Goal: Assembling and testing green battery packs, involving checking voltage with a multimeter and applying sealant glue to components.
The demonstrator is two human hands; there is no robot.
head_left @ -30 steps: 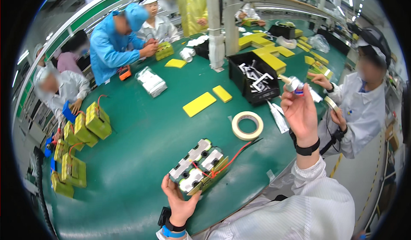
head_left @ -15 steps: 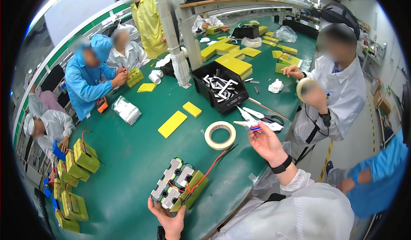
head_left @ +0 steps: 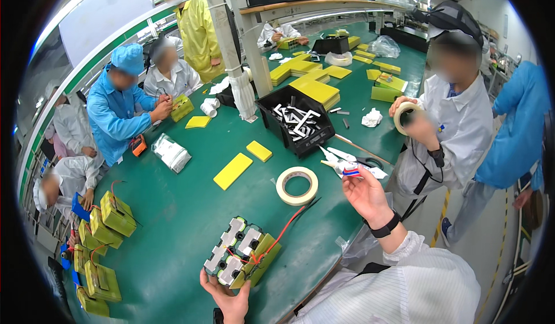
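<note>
My left hand (head_left: 230,302) grips the near end of a battery pack (head_left: 234,250), its thumb and fingers on either side. The pack shows cells with grey metal strips on top and a yellow-green board along its right side. A red and a black wire run up from it to the right. My right hand (head_left: 368,200) pinches a white glue tube (head_left: 354,172) with red and blue markings, above the table's right edge. The tube's nozzle appears to point left, though white items behind blur its outline. A roll of cream tape (head_left: 297,186) lies between my hands.
Yellow boards (head_left: 233,171) lie beyond the pack on the green table (head_left: 173,208). A black bin (head_left: 296,120) holds black and white strips, with scissors (head_left: 370,163) nearby. Several wrapped packs (head_left: 103,280) stand at left. A co-worker at right holds a tape roll (head_left: 406,116).
My right hand has shifted slightly right and down with the tube. The pack stays nearly in place in my left hand. A person in blue at the right has moved upright.
</note>
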